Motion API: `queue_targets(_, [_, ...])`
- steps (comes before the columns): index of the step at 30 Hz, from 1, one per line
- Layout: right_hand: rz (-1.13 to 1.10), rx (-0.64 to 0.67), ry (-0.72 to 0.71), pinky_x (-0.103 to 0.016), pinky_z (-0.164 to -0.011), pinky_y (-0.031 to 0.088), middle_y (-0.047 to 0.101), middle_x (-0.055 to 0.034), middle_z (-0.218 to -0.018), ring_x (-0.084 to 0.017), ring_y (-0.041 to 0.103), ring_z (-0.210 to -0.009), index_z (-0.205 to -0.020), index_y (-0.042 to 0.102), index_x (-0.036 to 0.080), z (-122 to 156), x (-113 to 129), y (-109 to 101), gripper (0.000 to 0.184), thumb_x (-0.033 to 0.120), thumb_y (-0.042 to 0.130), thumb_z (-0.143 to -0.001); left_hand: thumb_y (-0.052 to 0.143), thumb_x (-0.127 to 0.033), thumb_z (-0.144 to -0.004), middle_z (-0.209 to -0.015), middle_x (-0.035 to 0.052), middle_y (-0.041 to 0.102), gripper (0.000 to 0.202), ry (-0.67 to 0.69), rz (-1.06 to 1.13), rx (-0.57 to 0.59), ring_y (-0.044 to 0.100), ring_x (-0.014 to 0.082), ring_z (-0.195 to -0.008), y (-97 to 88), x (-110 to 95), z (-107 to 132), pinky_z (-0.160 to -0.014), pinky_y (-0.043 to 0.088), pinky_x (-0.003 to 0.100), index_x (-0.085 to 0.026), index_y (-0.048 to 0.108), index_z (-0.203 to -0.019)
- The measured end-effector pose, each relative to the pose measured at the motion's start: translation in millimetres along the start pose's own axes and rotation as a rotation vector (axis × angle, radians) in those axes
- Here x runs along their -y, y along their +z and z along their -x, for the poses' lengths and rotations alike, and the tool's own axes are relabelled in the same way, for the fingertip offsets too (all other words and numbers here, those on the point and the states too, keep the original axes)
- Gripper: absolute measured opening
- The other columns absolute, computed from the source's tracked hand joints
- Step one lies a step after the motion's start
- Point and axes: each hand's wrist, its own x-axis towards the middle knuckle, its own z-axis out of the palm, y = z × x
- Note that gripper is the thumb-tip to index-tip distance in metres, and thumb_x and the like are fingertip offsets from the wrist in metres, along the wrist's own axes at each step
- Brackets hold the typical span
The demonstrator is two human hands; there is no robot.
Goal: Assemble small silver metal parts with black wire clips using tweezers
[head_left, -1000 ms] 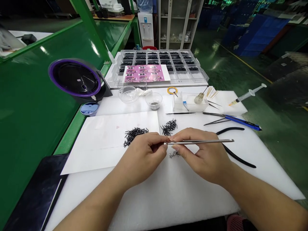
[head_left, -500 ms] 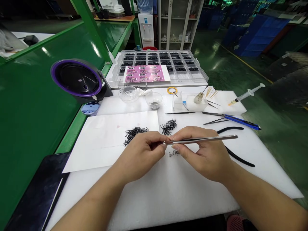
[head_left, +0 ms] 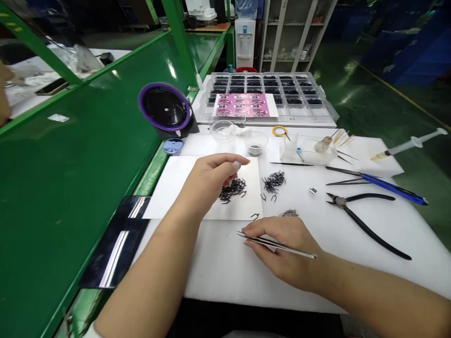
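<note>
My left hand (head_left: 211, 180) is raised over a pile of black forked pieces (head_left: 231, 191) on a white sheet (head_left: 183, 188). Its index finger reaches forward, the other fingers are curled, and a small grey shiny spot shows at the thumb tip; what it is I cannot make out. My right hand (head_left: 285, 249) rests low on the white work surface, closed on metal tweezers (head_left: 278, 244) whose tips point left and stand slightly apart with nothing visible between them. Beyond it lie a heap of tiny metal bits (head_left: 289, 213) and a second black pile (head_left: 274, 182).
Black-handled cutting pliers (head_left: 340, 202), a blue-handled tool (head_left: 391, 188) and a small metal piece (head_left: 313, 190) lie at right. Further back are a syringe (head_left: 410, 144), clear cups (head_left: 256, 143) and a compartment tray (head_left: 306, 112). A dark glossy panel (head_left: 120, 244) lies left.
My hands have come apart: the left has moved up and away over the black pile, the right nearer to me with the tweezers, now pointing left. The view has shifted left.
</note>
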Motion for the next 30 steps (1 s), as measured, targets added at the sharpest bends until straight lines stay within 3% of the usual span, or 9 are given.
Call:
queue_targets(5, [0.002,0.092,-0.059,-0.027,-0.077,0.059,0.072,-0.0040,-0.100,-0.016,0.071,-0.087,-0.103,0.062,0.018,2,-3,15,0.021,0.007,0.059,-0.086,0.059,-0.021,-0.077,-0.064,0.0010,0.053,0.022,0.033,0.030,-0.002,0.045,0.0110,-0.063,-5.6,-1,2,-0.057,0.035,0.023,-0.016,0.077,-0.088])
queue_targets(13, [0.205,0.012,-0.101,-0.028,-0.074,0.062,0.073,-0.0061,-0.101,-0.018,0.072,-0.087,-0.107,0.059,0.018,1,-2,18,0.021,0.006,0.056,-0.089,0.058,-0.023,-0.079,-0.065,0.0002,0.053,0.023,0.044,-0.052,0.004,0.042,0.0103,-0.057,-3.2,-2,5,-0.053,0.035,0.025,-0.021,0.077,-0.092])
queue_targets(21, [0.183,0.074,-0.152,-0.034,-0.089,0.061,0.071,-0.0065,-0.106,-0.018,0.071,-0.093,-0.111,0.056,0.018,2,-4,17,0.027,0.004,0.056,-0.088,0.058,-0.024,-0.080,-0.060,-0.0004,0.049,0.024,0.048,-0.079,0.015,0.044,0.0112,-0.058,-0.1,-4,8,-0.054,0.036,0.025,-0.022,0.077,-0.093])
queue_targets(30, [0.171,0.065,-0.142,-0.032,-0.085,0.062,0.072,-0.0069,-0.103,-0.017,0.071,-0.092,-0.107,0.058,0.017,0,-2,18,0.023,0.005,0.054,-0.089,0.058,-0.024,-0.079,-0.059,-0.0008,0.047,0.025,0.028,-0.128,0.010,0.042,0.0114,-0.057,1.4,-9,11,-0.053,0.035,0.025,-0.021,0.078,-0.094])
